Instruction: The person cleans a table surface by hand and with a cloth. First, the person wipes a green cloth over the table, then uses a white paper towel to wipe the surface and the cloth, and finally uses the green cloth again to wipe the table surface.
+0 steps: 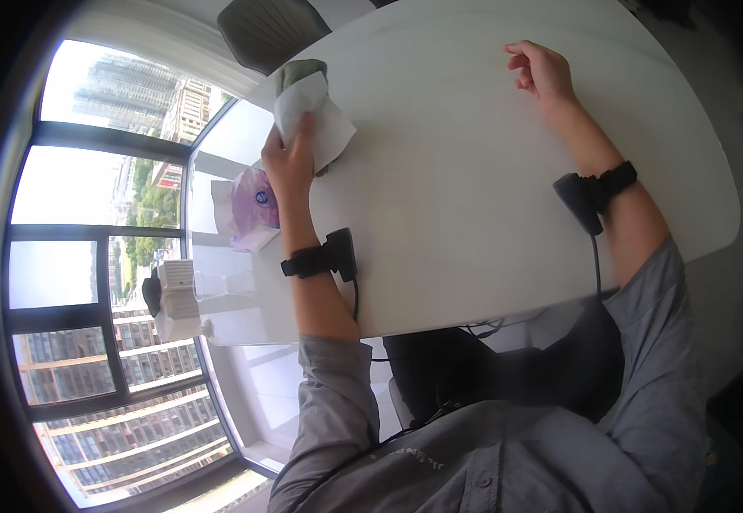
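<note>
My left hand [287,162] reaches to the far left of the white table [457,197], its fingers closed on a white tissue [333,128]. Beneath the tissue lies a grey-green item [303,68], likely cloth, showing at its far end and a little at the near edge; the rest is covered. Whether my fingers also grip it cannot be seen. Over the far right part of the table is my right hand [549,75], loosely curled with gaps between the fingers and nothing visible in them.
A purple and white tissue pack [251,205] stands left of my left forearm. Nearer, by the window, are a clear glass [222,286] and a white ribbed container [179,295]. A grey chair [273,30] stands beyond the table. Cables hang from black devices on both wrists.
</note>
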### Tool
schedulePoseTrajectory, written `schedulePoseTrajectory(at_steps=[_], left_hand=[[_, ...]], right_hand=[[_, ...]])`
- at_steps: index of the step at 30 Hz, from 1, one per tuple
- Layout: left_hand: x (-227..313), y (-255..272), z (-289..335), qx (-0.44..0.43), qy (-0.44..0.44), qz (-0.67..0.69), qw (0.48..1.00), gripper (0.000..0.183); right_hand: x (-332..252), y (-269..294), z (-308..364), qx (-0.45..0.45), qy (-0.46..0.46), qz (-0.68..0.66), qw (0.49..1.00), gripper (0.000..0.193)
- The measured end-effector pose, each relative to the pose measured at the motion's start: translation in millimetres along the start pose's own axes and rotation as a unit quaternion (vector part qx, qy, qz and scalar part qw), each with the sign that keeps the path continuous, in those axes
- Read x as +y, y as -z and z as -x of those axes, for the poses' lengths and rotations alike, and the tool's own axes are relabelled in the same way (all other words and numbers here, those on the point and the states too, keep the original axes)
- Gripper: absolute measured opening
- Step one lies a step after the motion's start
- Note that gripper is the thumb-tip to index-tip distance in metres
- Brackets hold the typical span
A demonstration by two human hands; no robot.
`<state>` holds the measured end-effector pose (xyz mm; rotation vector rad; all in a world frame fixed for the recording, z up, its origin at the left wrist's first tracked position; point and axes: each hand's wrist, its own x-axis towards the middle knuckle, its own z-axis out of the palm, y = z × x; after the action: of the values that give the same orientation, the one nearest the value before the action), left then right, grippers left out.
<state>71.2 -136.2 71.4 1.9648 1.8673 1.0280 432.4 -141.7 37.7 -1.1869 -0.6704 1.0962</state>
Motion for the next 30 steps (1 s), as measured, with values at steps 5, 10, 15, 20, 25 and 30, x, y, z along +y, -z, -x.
schedulePoseTrajectory(at_steps=[5, 10, 15, 20, 25, 30], left_hand=[[16.9, -17.3, 9.2, -0.045, -0.02, -0.078, 0.996, 0.047], [17.9, -16.0, 8.1, -0.071, -0.009, -0.125, 0.99, 0.052], [1.4, -15.9, 6.8, -0.04, -0.071, -0.135, 0.988, 0.054], [13.8, -6.2, -3.1, 0.066, -0.1, -0.144, 0.982, 0.058], [1.3, -7.7, -23.6, 0.02, -0.11, -0.145, 0.983, 0.054], [15.2, -9.4, -41.0, -0.119, -0.014, -0.085, 0.989, 0.062]], right_hand=[[-2.1, -0.4, 2.5, 0.01, 0.004, 0.009, 1.0, 0.017], [-2.5, -0.4, 2.6, 0.003, 0.019, 0.017, 1.0, 0.019], [-2.9, -4.7, 4.5, -0.003, 0.008, 0.02, 1.0, 0.016], [-4.8, -1.0, 7.1, 0.001, 0.01, 0.021, 1.0, 0.017], [-1.8, -2.4, 4.9, -0.019, 0.01, 0.044, 0.999, 0.02], [-2.9, 2.1, 5.3, -0.01, 0.014, 0.033, 0.999, 0.021]])
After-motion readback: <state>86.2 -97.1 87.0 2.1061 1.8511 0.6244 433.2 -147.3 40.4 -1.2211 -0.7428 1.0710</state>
